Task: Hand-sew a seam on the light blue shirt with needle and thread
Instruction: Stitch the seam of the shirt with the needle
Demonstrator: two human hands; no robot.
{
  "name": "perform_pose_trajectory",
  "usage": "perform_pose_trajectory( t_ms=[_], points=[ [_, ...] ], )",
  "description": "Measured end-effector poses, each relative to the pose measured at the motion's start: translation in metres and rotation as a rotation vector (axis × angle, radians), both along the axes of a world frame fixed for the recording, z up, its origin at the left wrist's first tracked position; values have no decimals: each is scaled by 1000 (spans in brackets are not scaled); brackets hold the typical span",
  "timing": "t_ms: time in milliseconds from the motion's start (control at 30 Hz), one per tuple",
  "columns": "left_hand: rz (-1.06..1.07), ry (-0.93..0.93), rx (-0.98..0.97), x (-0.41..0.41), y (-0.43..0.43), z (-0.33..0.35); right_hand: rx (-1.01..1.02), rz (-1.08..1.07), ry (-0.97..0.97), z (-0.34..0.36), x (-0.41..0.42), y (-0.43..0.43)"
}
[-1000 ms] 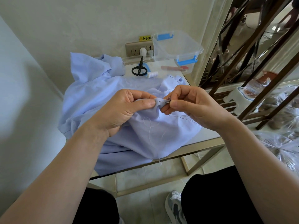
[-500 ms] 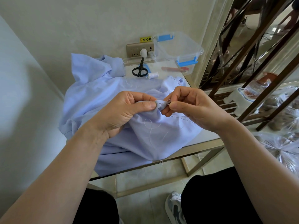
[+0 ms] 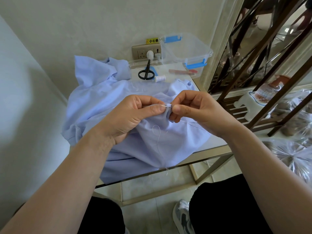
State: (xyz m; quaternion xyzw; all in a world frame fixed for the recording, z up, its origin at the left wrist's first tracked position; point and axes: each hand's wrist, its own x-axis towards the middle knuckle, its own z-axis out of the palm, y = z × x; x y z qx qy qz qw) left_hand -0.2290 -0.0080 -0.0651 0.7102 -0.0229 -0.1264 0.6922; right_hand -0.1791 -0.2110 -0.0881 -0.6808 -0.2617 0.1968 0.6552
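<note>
The light blue shirt (image 3: 101, 105) lies crumpled over a small glass table (image 3: 211, 146). My left hand (image 3: 133, 115) pinches a raised fold of the shirt between thumb and fingers. My right hand (image 3: 195, 110) pinches the thin needle (image 3: 167, 106), which passes through the fold right between the two thumbs. A loose white thread (image 3: 157, 134) loops down over the cloth below the hands.
Black scissors (image 3: 146, 72) and a white thread spool (image 3: 160, 78) lie at the back of the table beside a clear plastic box (image 3: 185, 51) with blue clips. A wall socket (image 3: 145, 52) is behind them. A brown metal rack (image 3: 253, 78) stands at the right.
Both hands have stayed together on the fold with only slight shifts. The needle sits a little further through the cloth between the thumbs.
</note>
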Motion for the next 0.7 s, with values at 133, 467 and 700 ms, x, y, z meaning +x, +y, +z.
perform_pose_trajectory(
  t_ms=[133,467,700],
  points=[
    [20,11,-29,1,1,2,-50,-27,-44,2,1,-4],
    [51,0,6,2,-1,-2,-118,-75,-98,3,-1,1],
    [45,42,6,3,-1,-3,-146,-113,-159,0,0,3]
  ],
)
